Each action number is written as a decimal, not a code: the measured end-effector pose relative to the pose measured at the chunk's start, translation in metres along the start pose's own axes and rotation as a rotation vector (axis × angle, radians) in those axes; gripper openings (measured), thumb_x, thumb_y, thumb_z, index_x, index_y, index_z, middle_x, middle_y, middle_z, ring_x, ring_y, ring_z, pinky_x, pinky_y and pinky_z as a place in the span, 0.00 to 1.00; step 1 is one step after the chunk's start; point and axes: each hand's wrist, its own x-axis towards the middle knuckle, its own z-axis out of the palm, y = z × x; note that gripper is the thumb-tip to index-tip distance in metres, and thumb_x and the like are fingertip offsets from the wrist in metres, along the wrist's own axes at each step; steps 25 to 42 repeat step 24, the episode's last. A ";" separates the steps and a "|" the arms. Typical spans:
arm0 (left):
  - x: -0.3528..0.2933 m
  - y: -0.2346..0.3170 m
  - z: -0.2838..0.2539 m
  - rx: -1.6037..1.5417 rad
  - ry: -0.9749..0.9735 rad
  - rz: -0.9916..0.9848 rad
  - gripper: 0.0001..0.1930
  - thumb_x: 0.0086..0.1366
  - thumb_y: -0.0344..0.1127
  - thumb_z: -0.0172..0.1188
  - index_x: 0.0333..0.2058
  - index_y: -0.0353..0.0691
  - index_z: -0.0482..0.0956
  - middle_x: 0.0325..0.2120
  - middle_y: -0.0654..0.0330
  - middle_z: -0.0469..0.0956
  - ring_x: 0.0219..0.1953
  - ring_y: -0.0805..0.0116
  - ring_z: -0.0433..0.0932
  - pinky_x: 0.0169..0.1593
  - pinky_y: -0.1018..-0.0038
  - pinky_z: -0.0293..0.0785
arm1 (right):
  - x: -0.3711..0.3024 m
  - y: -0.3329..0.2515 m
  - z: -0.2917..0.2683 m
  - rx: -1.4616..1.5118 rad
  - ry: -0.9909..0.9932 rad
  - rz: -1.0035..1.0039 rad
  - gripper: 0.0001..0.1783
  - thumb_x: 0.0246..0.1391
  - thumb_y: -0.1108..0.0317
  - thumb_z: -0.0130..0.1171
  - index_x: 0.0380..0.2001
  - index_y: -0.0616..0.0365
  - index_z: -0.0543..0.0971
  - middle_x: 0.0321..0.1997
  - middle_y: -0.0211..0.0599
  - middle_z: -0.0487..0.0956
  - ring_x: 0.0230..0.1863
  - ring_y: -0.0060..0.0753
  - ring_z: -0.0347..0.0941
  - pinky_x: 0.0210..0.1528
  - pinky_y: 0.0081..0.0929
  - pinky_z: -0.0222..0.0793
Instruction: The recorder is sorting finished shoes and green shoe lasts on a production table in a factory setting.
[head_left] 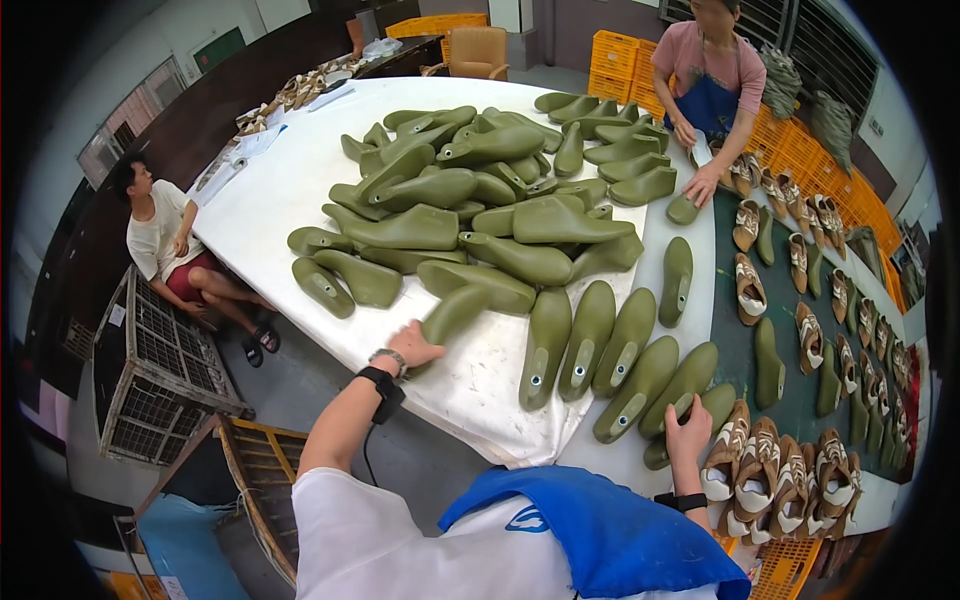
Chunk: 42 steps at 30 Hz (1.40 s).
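Note:
My left hand (412, 347) is closed round the end of a green shoe last (457, 312) at the near edge of a large pile of lasts (400, 228). The last is tilted, and part of the fingers is hidden behind it. My right hand (688, 432) grips a green shoe last (718, 400) at the near right, at the end of a row of lasts lying side by side. Its thumb and a fingertip show against the green surface. Beside it lies another last (690, 372). Brown and white shoes (757, 465) stand just right of that hand.
A white-covered table (260, 240) carries the pile. On the dark green surface (735, 340) at right stand rows of shoes and lasts. Across the table, a co-worker (712, 70) handles a last (684, 209). Another person (160, 225) sits at left near a wire crate (165, 365).

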 end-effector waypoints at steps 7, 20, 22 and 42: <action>-0.031 0.119 0.031 -1.125 -0.686 -0.029 0.22 0.55 0.47 0.51 0.45 0.38 0.68 0.35 0.60 0.73 0.33 0.73 0.72 0.37 0.76 0.70 | -0.001 0.003 -0.002 -0.031 -0.003 0.015 0.31 0.40 0.56 0.60 0.45 0.67 0.70 0.36 0.47 0.74 0.44 0.48 0.66 0.48 0.39 0.61; 0.019 0.136 0.080 -1.043 -0.204 0.066 0.25 0.50 0.36 0.56 0.45 0.27 0.65 0.37 0.51 0.72 0.38 0.64 0.72 0.41 0.71 0.70 | 0.000 0.019 0.003 0.032 0.032 -0.001 0.29 0.39 0.60 0.61 0.44 0.68 0.71 0.36 0.49 0.73 0.42 0.49 0.67 0.46 0.39 0.62; 0.026 0.131 0.093 -1.038 -0.207 0.043 0.26 0.51 0.36 0.56 0.46 0.28 0.64 0.38 0.51 0.72 0.38 0.64 0.72 0.41 0.70 0.70 | -0.001 0.020 -0.002 0.108 0.005 0.062 0.29 0.38 0.62 0.61 0.44 0.68 0.70 0.36 0.49 0.73 0.41 0.48 0.67 0.46 0.37 0.62; 0.025 0.147 0.097 -0.863 -0.224 0.008 0.33 0.51 0.39 0.57 0.52 0.28 0.55 0.41 0.48 0.69 0.41 0.59 0.71 0.42 0.70 0.71 | -0.002 0.029 -0.006 0.119 -0.050 0.071 0.29 0.38 0.63 0.61 0.45 0.67 0.70 0.38 0.47 0.74 0.42 0.47 0.67 0.47 0.37 0.62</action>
